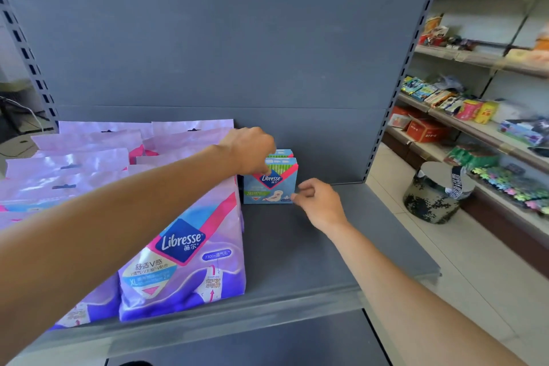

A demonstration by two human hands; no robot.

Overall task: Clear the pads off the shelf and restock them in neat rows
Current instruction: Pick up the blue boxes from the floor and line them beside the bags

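Small blue packs point(271, 180) stand at shelf point(326, 246) back, beside purple bags point(181, 249); left hand point(252, 148) grips front pack's top; right hand point(319, 202), fingers curled, touches its corner; I'd square it flush, upright, label forward.

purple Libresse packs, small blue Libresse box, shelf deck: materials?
Purple Libresse packs: soft plastic film, glossy; wrinkles and sheen across the faces, punched hang holes in the tops.
Small blue Libresse box: probably printed card, near matte; flat faces and crisp straight edges, though a tight film wrap can't be excluded.
Shelf deck: likely painted sheet metal, matte grey; thin folded front lip, slotted uprights alongside.
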